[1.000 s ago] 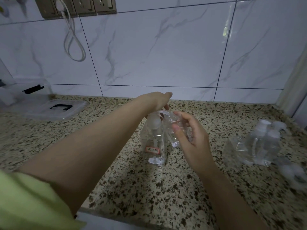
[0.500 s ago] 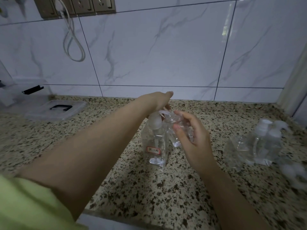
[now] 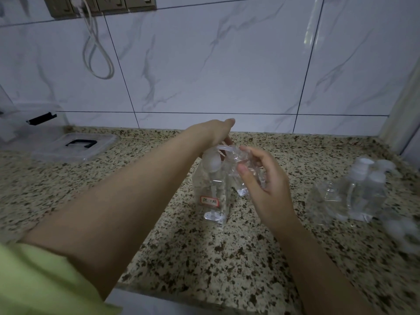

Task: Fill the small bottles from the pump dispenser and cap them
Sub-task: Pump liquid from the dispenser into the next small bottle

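My left hand (image 3: 217, 133) rests over the head of the clear pump dispenser (image 3: 211, 192), which stands upright on the speckled granite counter (image 3: 204, 258) in front of me; my fingers lie fairly straight across the pump top, pressing rather than gripping. My right hand (image 3: 264, 187) holds a small clear bottle (image 3: 244, 171) just beside the dispenser, tilted, its mouth up against the spout, thumb in front and fingers curled round its far side. I judge this little bottle to be light, thin-walled plastic that will dent if I squeeze and turn slippery if any liquid runs down it, so I would keep my hold low on its body, firm but gentle, leaving the neck free for the spout and later the cap. The dispenser looks heavier and stable on its flat base, best steadied from the top as I press. A small red-bordered label (image 3: 209, 201) sits low on the dispenser with handwritten characters too blurred for me to read. Well to my right, a cluster of small bottles with white caps (image 3: 361, 189) stands on the counter, blurred at the edge of view.
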`<action>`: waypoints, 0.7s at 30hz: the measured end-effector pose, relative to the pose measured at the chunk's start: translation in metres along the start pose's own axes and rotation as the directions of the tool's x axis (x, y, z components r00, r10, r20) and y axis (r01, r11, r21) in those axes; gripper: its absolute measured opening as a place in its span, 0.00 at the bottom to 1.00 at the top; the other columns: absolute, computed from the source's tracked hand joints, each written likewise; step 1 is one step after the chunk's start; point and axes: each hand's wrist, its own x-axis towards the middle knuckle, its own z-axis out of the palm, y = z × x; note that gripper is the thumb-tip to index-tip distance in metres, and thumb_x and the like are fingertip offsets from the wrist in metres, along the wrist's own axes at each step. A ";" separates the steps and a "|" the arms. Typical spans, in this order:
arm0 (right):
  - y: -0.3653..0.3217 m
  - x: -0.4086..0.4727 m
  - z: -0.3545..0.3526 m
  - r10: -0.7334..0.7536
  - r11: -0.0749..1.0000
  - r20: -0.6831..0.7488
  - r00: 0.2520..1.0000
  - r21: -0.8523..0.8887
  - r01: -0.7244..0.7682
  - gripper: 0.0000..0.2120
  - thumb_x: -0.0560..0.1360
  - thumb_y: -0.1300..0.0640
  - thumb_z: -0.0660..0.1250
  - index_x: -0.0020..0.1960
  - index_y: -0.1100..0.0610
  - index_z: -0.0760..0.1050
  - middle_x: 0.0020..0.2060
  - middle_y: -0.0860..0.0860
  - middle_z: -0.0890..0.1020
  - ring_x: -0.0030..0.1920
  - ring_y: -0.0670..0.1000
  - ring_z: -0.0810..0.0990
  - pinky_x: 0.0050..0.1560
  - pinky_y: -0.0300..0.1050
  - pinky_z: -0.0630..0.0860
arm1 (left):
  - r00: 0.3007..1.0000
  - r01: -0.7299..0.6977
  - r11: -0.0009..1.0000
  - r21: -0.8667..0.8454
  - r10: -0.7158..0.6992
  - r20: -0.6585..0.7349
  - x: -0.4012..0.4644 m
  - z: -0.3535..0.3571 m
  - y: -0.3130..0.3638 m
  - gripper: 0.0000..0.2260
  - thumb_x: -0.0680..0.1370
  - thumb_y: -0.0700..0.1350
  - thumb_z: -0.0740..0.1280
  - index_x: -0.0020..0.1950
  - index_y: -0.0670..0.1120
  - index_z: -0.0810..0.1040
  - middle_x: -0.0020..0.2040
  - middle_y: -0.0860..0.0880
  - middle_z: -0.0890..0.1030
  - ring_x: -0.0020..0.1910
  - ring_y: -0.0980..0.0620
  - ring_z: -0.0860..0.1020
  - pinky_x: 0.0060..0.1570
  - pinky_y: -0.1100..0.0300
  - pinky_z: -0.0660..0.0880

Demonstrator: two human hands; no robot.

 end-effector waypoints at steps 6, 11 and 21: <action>-0.002 -0.001 -0.001 0.019 1.000 0.004 1.000 0.012 -0.019 0.20 0.78 0.41 0.64 0.67 0.47 0.76 0.60 0.45 0.80 0.62 0.41 0.77 0.53 0.26 0.73 | 1.000 -0.012 0.998 0.056 0.012 0.006 0.002 0.003 0.003 0.30 0.83 0.62 0.45 0.58 0.46 0.82 0.52 0.45 0.80 0.53 0.42 0.77 0.36 0.57 0.66; -0.003 -0.002 0.001 0.011 1.000 0.001 1.000 0.022 -0.011 0.13 0.81 0.52 0.67 0.65 0.46 0.76 0.59 0.45 0.80 0.61 0.40 0.77 0.52 0.26 0.73 | 1.000 -0.007 0.993 0.120 0.005 0.020 0.001 0.000 0.004 0.30 0.83 0.62 0.46 0.61 0.45 0.81 0.55 0.45 0.79 0.53 0.41 0.77 0.36 0.57 0.69; -0.002 -0.001 0.000 -0.014 1.000 -0.003 1.000 -0.002 0.014 0.16 0.80 0.50 0.67 0.66 0.51 0.77 0.58 0.44 0.80 0.62 0.42 0.78 0.55 0.29 0.74 | 0.998 -0.041 0.989 0.145 0.047 -0.035 -0.002 0.004 0.003 0.30 0.83 0.62 0.48 0.59 0.45 0.83 0.63 0.42 0.78 0.58 0.41 0.76 0.49 0.54 0.69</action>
